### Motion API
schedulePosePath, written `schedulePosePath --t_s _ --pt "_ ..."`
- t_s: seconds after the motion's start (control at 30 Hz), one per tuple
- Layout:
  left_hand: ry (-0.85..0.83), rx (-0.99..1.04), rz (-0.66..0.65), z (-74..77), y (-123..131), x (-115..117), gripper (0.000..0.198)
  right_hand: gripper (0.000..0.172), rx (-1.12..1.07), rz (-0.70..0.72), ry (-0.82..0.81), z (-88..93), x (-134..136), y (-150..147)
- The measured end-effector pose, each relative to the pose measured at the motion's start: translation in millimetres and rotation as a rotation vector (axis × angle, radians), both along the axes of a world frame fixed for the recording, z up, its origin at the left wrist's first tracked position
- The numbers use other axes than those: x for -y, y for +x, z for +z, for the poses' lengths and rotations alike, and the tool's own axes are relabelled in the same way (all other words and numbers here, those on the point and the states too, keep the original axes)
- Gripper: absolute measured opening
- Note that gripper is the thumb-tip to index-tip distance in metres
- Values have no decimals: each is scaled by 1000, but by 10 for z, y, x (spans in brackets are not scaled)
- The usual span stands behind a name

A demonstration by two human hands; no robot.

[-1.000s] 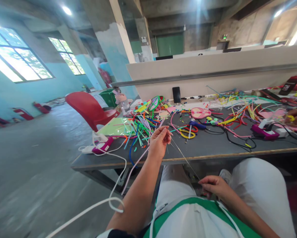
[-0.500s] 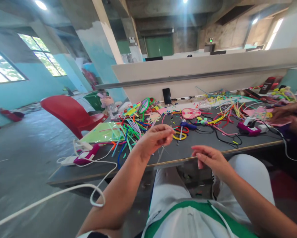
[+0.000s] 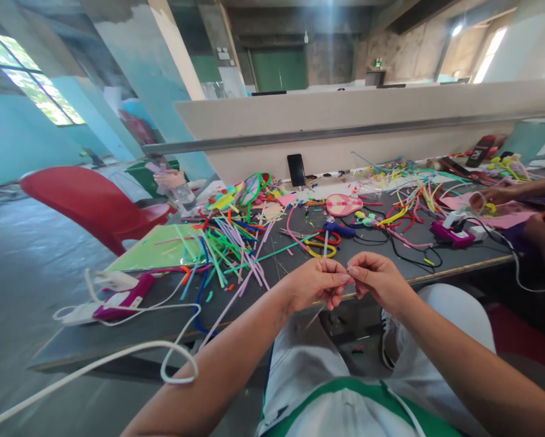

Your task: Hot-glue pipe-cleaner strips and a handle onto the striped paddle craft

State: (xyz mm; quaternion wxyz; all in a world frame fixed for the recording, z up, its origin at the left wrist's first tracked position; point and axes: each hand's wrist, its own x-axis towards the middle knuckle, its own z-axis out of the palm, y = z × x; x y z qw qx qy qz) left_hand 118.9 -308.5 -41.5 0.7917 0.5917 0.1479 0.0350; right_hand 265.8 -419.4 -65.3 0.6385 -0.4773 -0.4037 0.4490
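Observation:
My left hand (image 3: 320, 282) and my right hand (image 3: 375, 276) meet at the fingertips above the table's front edge. Both are pinched closed, and whatever lies between the fingertips is too small to make out. A thin, faint strand (image 3: 315, 317) hangs below my left hand. Just beyond the hands lie scissors (image 3: 323, 244) with red and yellow handles and a blue glue gun (image 3: 340, 229). Pipe cleaners (image 3: 236, 249) in purple, green and blue are heaped to the left of my hands.
A green sheet (image 3: 149, 246) and a magenta power strip (image 3: 124, 298) are at the left. A phone (image 3: 296, 170) leans against the divider. A pink craft piece (image 3: 344, 205) lies mid-table. Another person's hands (image 3: 500, 194) are at the right. A white cable crosses my left forearm.
My hands have come together; earlier they were apart, with the left higher and the right lower with looser fingers. The view has shifted slightly, showing more of the table's left part.

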Motion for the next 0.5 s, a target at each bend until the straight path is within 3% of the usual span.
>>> schedulePosePath --t_s 0.17,0.33,0.5 --pt "-5 -21 98 -11 84 -135 30 25 177 -116 -15 129 -212 199" --pt "134 -31 225 -3 223 -365 29 25 262 -233 13 227 -446 453" --pt "180 -39 361 20 333 -675 30 29 464 -151 -71 266 -945 921"
